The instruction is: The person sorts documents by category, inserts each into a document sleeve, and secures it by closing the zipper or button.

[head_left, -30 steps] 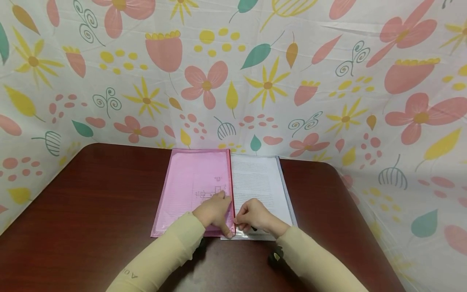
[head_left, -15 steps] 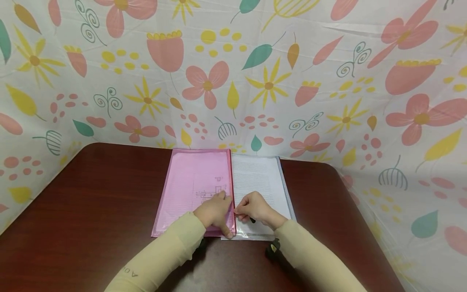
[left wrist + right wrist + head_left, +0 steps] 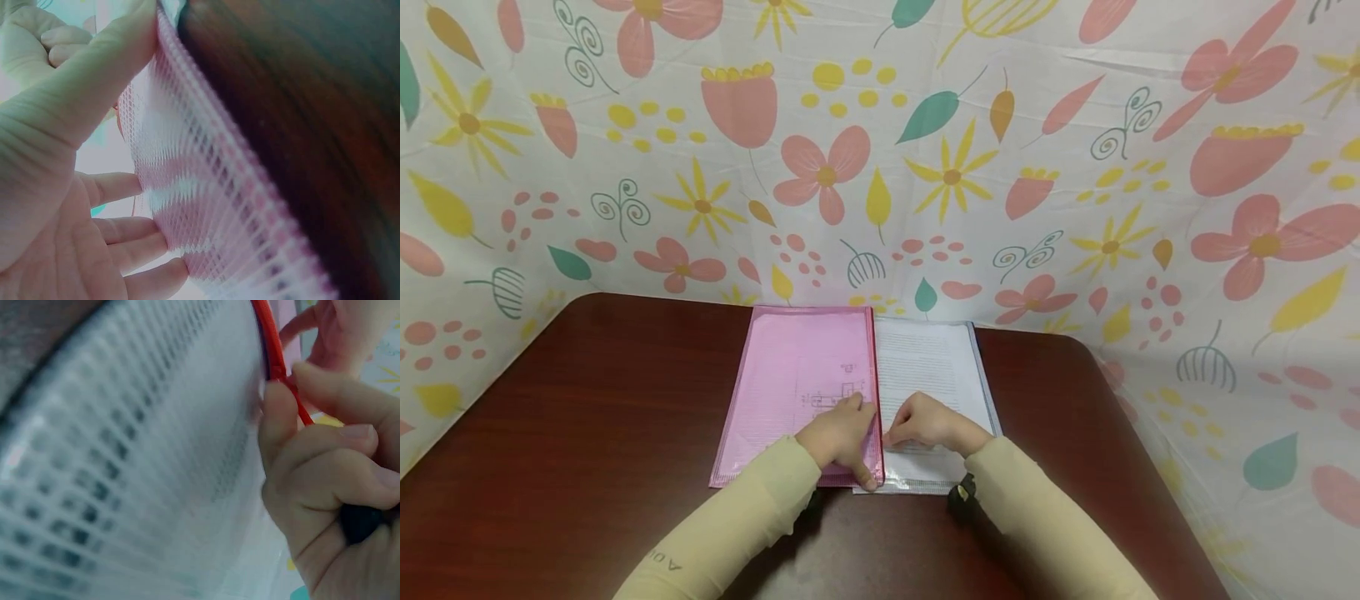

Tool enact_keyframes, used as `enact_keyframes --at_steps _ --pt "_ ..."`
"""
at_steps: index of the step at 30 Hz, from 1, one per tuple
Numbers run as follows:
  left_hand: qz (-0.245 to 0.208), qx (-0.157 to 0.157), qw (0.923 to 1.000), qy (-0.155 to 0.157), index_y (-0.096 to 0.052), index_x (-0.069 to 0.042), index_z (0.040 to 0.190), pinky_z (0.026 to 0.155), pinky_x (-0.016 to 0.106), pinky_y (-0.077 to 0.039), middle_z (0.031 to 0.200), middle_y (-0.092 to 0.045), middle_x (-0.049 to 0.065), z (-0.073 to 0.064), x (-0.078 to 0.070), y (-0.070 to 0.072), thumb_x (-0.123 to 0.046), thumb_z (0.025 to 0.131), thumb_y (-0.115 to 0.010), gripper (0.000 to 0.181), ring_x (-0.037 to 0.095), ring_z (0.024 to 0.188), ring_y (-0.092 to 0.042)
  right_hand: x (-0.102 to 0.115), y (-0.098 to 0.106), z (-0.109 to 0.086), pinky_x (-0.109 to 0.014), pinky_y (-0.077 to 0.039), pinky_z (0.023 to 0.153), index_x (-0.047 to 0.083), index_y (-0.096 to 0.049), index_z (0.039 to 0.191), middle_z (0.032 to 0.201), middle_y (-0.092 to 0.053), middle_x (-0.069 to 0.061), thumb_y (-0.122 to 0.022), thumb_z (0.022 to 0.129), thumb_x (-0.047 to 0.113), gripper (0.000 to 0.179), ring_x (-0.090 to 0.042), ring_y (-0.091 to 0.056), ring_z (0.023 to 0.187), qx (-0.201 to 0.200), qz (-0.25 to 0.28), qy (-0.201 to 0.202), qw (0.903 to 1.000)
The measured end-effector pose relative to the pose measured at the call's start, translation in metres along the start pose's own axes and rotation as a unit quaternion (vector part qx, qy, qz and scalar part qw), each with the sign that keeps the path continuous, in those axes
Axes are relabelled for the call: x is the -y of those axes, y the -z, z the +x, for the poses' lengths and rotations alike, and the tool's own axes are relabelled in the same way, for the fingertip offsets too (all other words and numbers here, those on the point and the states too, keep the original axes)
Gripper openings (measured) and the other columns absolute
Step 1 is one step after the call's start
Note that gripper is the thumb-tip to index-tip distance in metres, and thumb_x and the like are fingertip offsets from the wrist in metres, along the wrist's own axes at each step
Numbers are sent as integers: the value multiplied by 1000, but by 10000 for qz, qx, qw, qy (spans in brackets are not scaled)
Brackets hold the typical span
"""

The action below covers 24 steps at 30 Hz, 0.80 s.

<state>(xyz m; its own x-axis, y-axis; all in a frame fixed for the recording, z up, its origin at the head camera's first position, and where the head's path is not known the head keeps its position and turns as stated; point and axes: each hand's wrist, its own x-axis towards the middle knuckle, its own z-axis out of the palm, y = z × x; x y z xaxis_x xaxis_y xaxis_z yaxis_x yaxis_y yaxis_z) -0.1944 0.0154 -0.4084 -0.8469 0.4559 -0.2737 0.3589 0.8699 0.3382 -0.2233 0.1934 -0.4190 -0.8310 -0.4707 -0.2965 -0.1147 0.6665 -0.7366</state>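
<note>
A pink mesh-edged zip document pouch lies on the table with printed paper inside, overlapping a white pouch to its right. My left hand rests spread on the pink pouch's lower right, thumb near the bottom corner; its fingers lie straight against the mesh. Along the pink pouch's right edge runs a red zipper. My right hand pinches the zipper's pull between thumb and forefinger over the white pouch. A rounded black thing sits in its curled fingers; its kind is hidden.
The dark red-brown table extends to both sides of the pouches. A patterned floral curtain hangs behind and along the sides. Dark wrist gear sits under the right sleeve.
My right hand has slid a little away from me along the pink pouch's zipper edge, mostly in the first half second. The left hand and both pouches stay in place.
</note>
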Motion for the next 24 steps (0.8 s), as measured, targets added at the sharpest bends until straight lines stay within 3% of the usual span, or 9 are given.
enact_keyframes --at_steps 5,10,13,17,24 --pt "28 8 10000 -48 -39 -4 138 104 42 -41 136 -42 17 0 0 0 -51 44 -89 117 29 129 -41 -1 2 -1 -17 -29 39 -2 -70 70 53 -58 2 -74 78 11 16 -3 -37 42 368 192 -234 9989" --pt "55 -19 10000 -27 -40 -3 137 103 42 -42 135 -42 17 -1 0 0 -52 43 -89 116 30 127 -42 -6 -2 1 -20 -45 43 -5 -68 77 57 -63 -3 -69 83 9 15 -6 -53 46 164 1041 -563 9928" --pt "59 -45 10000 -36 -43 -3 134 102 42 -42 134 -43 18 -1 0 0 -52 43 -89 113 31 125 -44 -8 -7 0 -26 -55 52 -11 -66 85 65 -68 -10 -66 85 4 14 -11 -63 53 -24 1807 -682 9812" --pt "34 -36 10000 -83 -42 -3 135 103 42 -41 134 -43 18 -1 -1 1 -51 44 -90 113 31 126 -44 -8 -13 0 -30 -57 61 -17 -63 92 72 -70 -19 -64 84 -3 17 -15 -67 59 -357 2668 -742 9602" --pt "-117 20 9999 -14 -37 -4 141 104 44 -40 139 -39 18 0 0 0 -51 44 -90 120 31 132 -38 -5 -20 -2 -29 -57 62 -20 -61 98 74 -70 -20 -62 85 -3 22 -16 -68 61 -858 3309 -804 9363"
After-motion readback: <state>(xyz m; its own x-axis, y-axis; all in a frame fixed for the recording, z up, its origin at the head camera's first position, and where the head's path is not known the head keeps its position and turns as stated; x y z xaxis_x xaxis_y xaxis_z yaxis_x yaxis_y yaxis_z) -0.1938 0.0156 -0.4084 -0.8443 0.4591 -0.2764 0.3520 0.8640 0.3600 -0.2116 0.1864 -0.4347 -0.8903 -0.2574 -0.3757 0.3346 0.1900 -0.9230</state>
